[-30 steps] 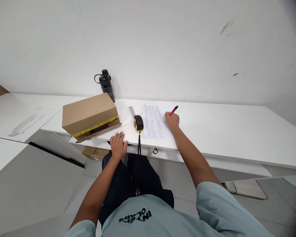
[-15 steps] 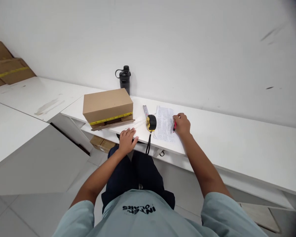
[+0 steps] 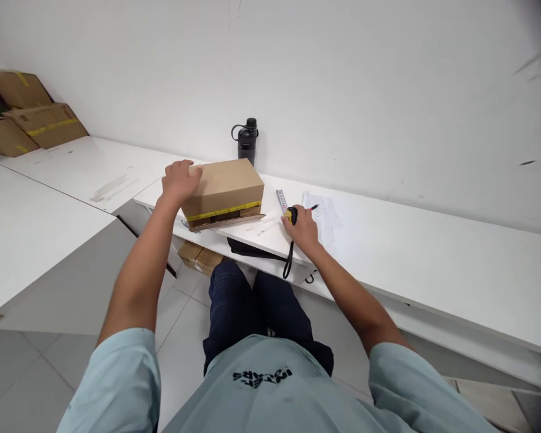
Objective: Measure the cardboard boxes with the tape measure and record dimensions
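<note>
My left hand (image 3: 180,182) grips the left end of a brown cardboard box (image 3: 225,183), fingers over its far top corner and thumb on the top. Yellow tape runs along the box's near side, where a flap sticks out. My right hand (image 3: 305,231) is closed around a yellow and black tape measure (image 3: 291,215), which stays on the white table. Its blade (image 3: 281,201) is pulled out a short way, and a black wrist strap (image 3: 288,264) hangs over the table edge. A handwritten sheet of paper (image 3: 329,219) lies just beyond, with a pen (image 3: 314,207) on it.
A black water bottle (image 3: 247,141) stands behind the box against the wall. Several cardboard boxes (image 3: 49,124) are stacked at the far left. Below the tabletop, a shelf holds a black item (image 3: 255,249); a carton (image 3: 201,257) sits lower down.
My left hand has moved from the table edge up onto the box. My right hand has let go of the pen, leaving it on the paper, and taken hold of the tape measure.
</note>
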A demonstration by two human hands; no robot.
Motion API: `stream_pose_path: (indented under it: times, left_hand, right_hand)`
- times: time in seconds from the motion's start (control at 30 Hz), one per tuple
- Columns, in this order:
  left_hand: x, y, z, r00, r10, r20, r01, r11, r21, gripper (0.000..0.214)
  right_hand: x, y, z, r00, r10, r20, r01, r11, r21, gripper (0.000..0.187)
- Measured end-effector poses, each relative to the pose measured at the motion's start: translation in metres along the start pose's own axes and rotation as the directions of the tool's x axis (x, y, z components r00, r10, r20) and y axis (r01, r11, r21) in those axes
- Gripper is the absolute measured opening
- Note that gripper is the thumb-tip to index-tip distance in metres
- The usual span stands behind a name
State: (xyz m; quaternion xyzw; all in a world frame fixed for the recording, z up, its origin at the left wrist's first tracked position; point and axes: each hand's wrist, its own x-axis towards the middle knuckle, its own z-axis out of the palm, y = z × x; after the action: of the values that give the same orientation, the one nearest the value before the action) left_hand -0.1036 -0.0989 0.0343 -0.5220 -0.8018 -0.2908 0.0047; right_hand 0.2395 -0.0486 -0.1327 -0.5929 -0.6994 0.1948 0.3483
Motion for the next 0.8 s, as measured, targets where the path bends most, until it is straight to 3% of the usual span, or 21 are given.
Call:
stream_pose_path:
  times: [0.03,0.1,0.17,0.23,0.33,0.43,0.57,0.7,0.8]
  left_hand:
    - [0.008,-0.009,0.004,0.985,-0.158,0.075,0.162,0.985,-0.055,0.054]
    - [0.017,-0.028,0.014,0.944,-0.266,0.196,0.295,0.946,-0.134,0.065]
    - [0.020,-0.046,0.023,0.928,-0.262,0.264,0.318,0.927,-0.199,0.061]
    - [0.020,-0.057,0.030,0.922,-0.215,0.321,0.307,0.913,-0.268,0.056]
    - [0.023,-0.058,0.038,0.903,-0.053,0.427,0.233,0.894,-0.383,0.051]
    - [0.029,-0.047,0.047,0.891,0.057,0.450,0.152,0.897,-0.414,0.069]
    - [0.034,-0.025,0.052,0.924,0.011,0.382,0.106,0.953,-0.285,0.094]
    - [0.034,-0.006,0.044,0.970,0.054,0.235,-0.074,0.995,0.074,0.072]
    - [0.033,0.008,0.045,0.980,0.057,0.191,-0.077,0.992,0.102,0.059]
  right_hand:
    - [0.000,-0.003,0.001,0.999,0.014,-0.031,-0.013,0.999,0.032,0.062]
    - [0.006,-0.006,-0.004,0.994,0.043,-0.100,-0.027,0.988,0.152,0.052]
    - [0.017,-0.010,-0.015,0.975,0.039,-0.219,0.025,0.959,0.282,0.050]
    - [0.033,-0.019,-0.030,0.936,-0.029,-0.351,0.173,0.906,0.385,0.050]
    - [0.051,-0.046,-0.055,0.884,-0.191,-0.426,0.399,0.782,0.478,0.045]
    - [0.052,-0.084,-0.069,0.873,-0.340,-0.350,0.474,0.763,0.440,0.036]
    - [0.036,-0.129,-0.064,0.827,-0.536,-0.172,0.557,0.822,0.117,0.030]
    - [0.029,-0.149,-0.051,0.819,-0.572,-0.043,0.569,0.820,-0.059,0.027]
    - [0.032,-0.150,-0.048,0.846,-0.532,-0.036,0.530,0.846,-0.056,0.026]
